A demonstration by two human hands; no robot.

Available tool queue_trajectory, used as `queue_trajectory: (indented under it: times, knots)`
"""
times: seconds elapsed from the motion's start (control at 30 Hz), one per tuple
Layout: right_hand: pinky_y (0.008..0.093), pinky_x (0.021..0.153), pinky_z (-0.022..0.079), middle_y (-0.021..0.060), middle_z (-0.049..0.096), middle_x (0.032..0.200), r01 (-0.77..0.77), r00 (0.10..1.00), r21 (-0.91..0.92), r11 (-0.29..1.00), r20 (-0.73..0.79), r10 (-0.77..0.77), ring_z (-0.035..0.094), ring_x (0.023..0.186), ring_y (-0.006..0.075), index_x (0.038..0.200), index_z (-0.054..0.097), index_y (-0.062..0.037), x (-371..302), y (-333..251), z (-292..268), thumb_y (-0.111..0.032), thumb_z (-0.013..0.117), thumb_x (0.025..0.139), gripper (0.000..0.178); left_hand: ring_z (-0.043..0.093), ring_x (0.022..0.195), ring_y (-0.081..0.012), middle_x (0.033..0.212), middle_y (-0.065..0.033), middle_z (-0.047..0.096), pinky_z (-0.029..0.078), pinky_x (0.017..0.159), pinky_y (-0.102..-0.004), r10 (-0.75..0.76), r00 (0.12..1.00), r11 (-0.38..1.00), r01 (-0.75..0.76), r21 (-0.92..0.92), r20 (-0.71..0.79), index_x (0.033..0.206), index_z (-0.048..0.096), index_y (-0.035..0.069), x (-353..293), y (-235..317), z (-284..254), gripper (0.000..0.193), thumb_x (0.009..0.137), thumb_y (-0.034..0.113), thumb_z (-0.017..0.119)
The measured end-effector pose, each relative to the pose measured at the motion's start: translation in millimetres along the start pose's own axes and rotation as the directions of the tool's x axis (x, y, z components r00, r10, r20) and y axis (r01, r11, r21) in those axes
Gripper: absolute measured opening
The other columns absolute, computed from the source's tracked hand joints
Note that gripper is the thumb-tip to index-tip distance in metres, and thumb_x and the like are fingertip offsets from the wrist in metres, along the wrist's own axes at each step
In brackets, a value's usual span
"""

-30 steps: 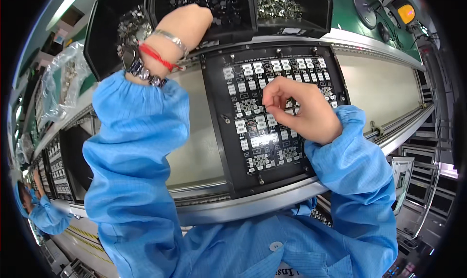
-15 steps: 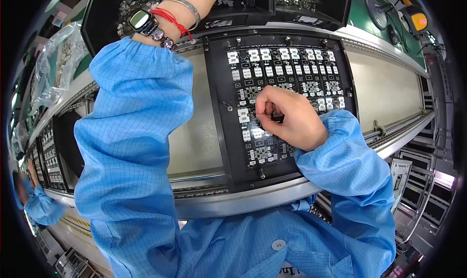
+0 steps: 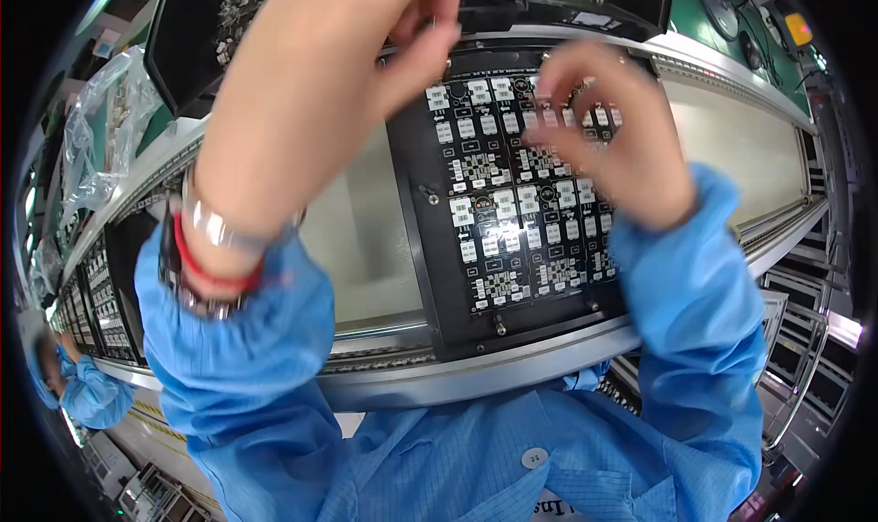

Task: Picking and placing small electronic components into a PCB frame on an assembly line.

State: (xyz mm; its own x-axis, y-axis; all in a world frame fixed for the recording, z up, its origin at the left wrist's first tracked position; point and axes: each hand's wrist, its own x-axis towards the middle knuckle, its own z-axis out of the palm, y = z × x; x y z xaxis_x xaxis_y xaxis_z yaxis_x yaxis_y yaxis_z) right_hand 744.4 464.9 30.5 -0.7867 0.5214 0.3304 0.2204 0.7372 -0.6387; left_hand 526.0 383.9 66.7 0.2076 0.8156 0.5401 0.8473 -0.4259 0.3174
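Note:
A black carrier frame (image 3: 416, 248) holds a dark circuit board panel (image 3: 523, 213) dotted with rows of white square parts and small components. Over the panel's upper right hovers my right hand (image 3: 631, 143), blurred, its fingers bent and the thumb tip apart from the index tip. I see nothing between those tips. My left hand (image 3: 334, 74) is above the panel's upper left corner, near the bins. Its fingers are curled in towards the thumb, and whatever they hold is hidden. A metal bangle, a red cord and a watch circle my left wrist.
Black bins (image 3: 197, 65) with small metal parts stand along the far side. Metal conveyor rails (image 3: 485, 376) run beneath the carrier. A clear plastic bag (image 3: 110, 129) lies at the left, near another person's blue sleeve (image 3: 96, 394). A yellow-orange device (image 3: 794, 26) stands far right.
My left hand has come back from the far bins towards the panel. My right hand has lifted from the panel's middle and moved up and right, its thumb and index finger now apart.

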Motion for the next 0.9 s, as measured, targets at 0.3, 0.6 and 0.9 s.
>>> queue_trajectory:
  times: [0.3,0.6,0.9]
  knots:
    - [0.0342,0.083,0.049,0.0158,0.067,0.098,-0.281,0.898,-0.393,0.876,0.215,0.384,0.064,0.092,0.0271,0.112,0.061,-0.0019,114,119,-65,-0.018,0.063,0.082,0.034,0.057,0.082,-0.0213,0.093,-0.0089,0.064,0.046,0.072,-0.0292,-0.125,0.944,0.848,0.261,-0.462,0.306,0.097,0.067,0.002,-66,33,34,0.024,0.076,-0.008,0.061]
    - [0.0353,0.076,0.052,0.0172,0.068,0.085,-0.048,0.996,-0.564,0.824,-0.086,0.0,0.066,0.082,0.0308,0.09,0.072,-0.0046,101,88,-57,-0.007,0.06,0.075,0.019,0.058,0.08,-0.0262,0.085,-0.009,0.066,0.049,0.071,-0.0336,-0.144,0.96,0.897,0.229,-0.379,0.24,0.093,0.068,0.002,-73,34,57,0.02,0.073,-0.002,0.068]
    - [0.0342,0.074,0.052,0.0171,0.068,0.08,-0.174,0.973,-0.443,0.88,-0.218,0.083,0.067,0.076,0.0293,0.09,0.072,-0.0065,83,64,-67,-0.014,0.061,0.075,0.02,0.055,0.084,-0.0242,0.092,-0.0042,0.064,0.048,0.072,-0.0339,-0.022,0.978,0.986,0.055,-0.155,0.205,0.089,0.067,0.004,-67,34,64,0.023,0.067,-0.002,0.069]
